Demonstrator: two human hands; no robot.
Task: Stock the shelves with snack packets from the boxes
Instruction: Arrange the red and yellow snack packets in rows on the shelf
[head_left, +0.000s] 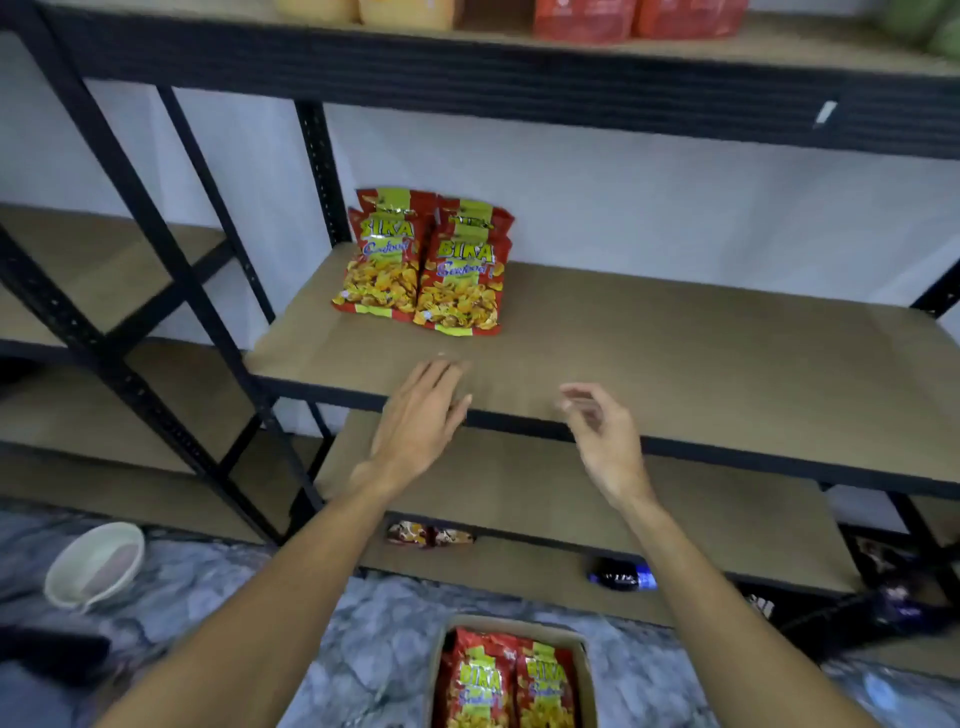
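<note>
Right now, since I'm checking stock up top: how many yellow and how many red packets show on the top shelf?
Yellow packets: 2
Red packets: 2
Total: 4
Green packaging at the right edge is cut off by the frame, so it is not counted.

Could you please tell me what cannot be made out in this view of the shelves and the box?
All in the head view:
Box on the floor: cut off by the bottom edge; packets left cannot be counted.
Top-shelf packets: cut off by the top edge; labels unreadable.
Bika packets on the middle shelf: front ones hide those behind.
Packet on a lower shelf: mostly hidden by the board above.
</note>
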